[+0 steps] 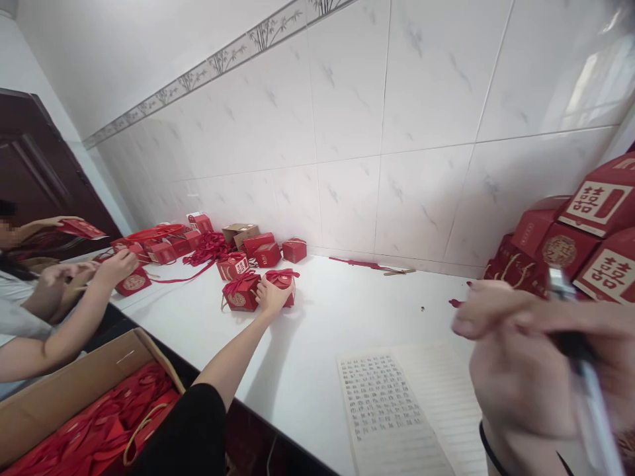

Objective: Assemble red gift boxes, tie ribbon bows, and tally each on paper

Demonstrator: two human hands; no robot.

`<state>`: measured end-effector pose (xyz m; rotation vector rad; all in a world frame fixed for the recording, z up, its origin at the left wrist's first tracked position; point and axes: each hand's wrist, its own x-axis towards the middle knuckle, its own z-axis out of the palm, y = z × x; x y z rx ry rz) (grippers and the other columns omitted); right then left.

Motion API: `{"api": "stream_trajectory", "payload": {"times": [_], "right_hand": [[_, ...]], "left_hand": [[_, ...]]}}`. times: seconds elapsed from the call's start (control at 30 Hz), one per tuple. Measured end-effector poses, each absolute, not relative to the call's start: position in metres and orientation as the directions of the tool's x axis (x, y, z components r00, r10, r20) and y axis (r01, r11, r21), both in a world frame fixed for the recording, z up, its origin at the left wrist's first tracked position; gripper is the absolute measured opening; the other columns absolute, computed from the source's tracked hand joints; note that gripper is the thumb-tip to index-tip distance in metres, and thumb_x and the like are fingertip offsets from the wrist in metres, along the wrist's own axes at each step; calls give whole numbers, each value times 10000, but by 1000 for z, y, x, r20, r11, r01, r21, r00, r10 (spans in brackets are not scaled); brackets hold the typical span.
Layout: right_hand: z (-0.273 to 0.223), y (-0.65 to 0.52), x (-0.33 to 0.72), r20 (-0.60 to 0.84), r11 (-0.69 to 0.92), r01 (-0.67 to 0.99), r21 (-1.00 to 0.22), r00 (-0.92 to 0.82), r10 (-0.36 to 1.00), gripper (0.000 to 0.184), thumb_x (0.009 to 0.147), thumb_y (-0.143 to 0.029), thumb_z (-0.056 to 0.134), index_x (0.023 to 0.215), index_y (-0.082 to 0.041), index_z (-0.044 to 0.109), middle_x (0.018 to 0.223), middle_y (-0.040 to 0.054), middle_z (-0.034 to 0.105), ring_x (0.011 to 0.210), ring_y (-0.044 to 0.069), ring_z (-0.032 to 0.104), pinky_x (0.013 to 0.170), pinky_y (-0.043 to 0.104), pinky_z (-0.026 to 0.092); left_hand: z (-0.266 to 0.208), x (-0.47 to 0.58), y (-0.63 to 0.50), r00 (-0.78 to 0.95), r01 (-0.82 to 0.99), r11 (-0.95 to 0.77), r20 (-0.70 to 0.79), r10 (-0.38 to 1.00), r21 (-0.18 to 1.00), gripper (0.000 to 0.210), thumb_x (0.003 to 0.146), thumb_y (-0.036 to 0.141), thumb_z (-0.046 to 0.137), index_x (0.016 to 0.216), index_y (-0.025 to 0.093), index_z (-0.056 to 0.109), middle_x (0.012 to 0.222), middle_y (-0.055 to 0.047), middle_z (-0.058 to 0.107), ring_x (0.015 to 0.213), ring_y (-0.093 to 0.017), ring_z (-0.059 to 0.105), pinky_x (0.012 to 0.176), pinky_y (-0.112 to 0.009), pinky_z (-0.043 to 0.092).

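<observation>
My left hand (270,295) is closed on a small red gift box (286,280) with a ribbon on top. Right beside it stands another red box (242,295) with a gold round emblem and a bow. Close to the camera, my right hand (530,370) is blurred, its fingers wrapped round a pen (595,410). An open notebook (381,396) lies below on the white table, with rows of handwritten marks on its left page and ruled lines on the right.
Large red boxes (592,248) are stacked at the right by the wall. Behind my left hand are more small boxes (268,254) and a heap of ribbon (211,248). A carton (149,357) of red items stands lower left. Co-workers' hands (116,264) handle boxes at the left.
</observation>
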<state>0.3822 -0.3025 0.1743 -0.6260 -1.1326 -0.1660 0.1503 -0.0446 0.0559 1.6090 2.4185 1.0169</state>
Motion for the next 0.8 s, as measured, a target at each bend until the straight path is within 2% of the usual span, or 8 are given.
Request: {"api": "stream_trajectory", "payload": {"times": [0.07, 0.13, 0.2, 0.3, 0.4, 0.5, 0.67, 0.8], "right_hand": [[177, -291, 380, 877, 778, 453, -436, 408, 254, 107, 818, -154, 512, 743, -224, 482, 571, -35, 504, 503, 158, 526, 541, 308, 422], [175, -280, 379, 830, 666, 501, -553, 259, 494, 77, 837, -173, 484, 777, -217, 504, 608, -29, 555, 547, 150, 547, 540, 272, 412], [170, -269, 379, 695, 550, 569, -611, 55, 717, 66, 870, -213, 460, 845, -214, 521, 639, -29, 580, 571, 142, 557, 538, 246, 401], [155, -249, 371, 404, 446, 675, -588, -232, 885, 109, 908, -290, 471, 905, -202, 536, 635, -27, 584, 581, 146, 559, 548, 238, 386], [138, -230, 358, 153, 407, 743, -532, -388, 909, 191, 922, -348, 490, 949, -172, 560, 699, 15, 621, 654, 167, 586, 588, 241, 391], [126, -221, 347, 27, 380, 818, -431, -410, 912, 240, 926, -344, 501, 1024, -137, 572, 822, 76, 644, 750, 191, 599, 623, 244, 392], [126, -224, 341, -93, 423, 853, -305, -469, 878, 206, 946, -298, 473, 904, -152, 611, 762, 63, 635, 693, 171, 585, 555, 230, 351], [127, -227, 337, -119, 411, 864, -290, -458, 881, 231, 946, -309, 467, 864, -149, 611, 768, 72, 640, 671, 171, 584, 541, 229, 348]], "left_hand": [[54, 149, -60, -341, 833, 136, 304, 890, 537, 866, 647, 453, 656, 1318, 80, 255, 1277, -209, 438, 1217, -319, 415, 975, -404, 338], [52, 146, -82, -209, 852, 19, 307, 928, 523, 867, 635, 443, 656, 1314, 86, 251, 1295, -202, 425, 1239, -307, 393, 989, -394, 333], [51, 141, -111, -85, 858, -77, 288, 954, 508, 879, 615, 443, 659, 1306, 80, 255, 1304, -208, 413, 1241, -309, 385, 992, -395, 336], [53, 137, -160, 63, 860, -161, 212, 975, 485, 907, 597, 433, 662, 1322, 81, 244, 1300, -208, 416, 1204, -315, 418, 964, -397, 365], [57, 135, -205, 188, 866, -244, 167, 968, 437, 921, 636, 436, 630, 1366, 88, 189, 1298, -203, 424, 1189, -329, 433, 956, -433, 358], [65, 131, -234, 279, 851, -315, 146, 949, 421, 931, 672, 521, 593, 1390, 115, 161, 1314, -197, 421, 1202, -350, 418, 985, -483, 303], [77, 120, -243, 267, 732, -224, 31, 963, 643, 730, 815, 598, 354, 1364, 145, 188, 1065, -114, 586, 919, -252, 579, 835, -392, 407], [72, 110, -231, 255, 646, -97, -94, 962, 757, 489, 828, 612, 283, 860, 178, 507, 667, -1, 562, 662, -181, 558, 693, -320, 407]]}}
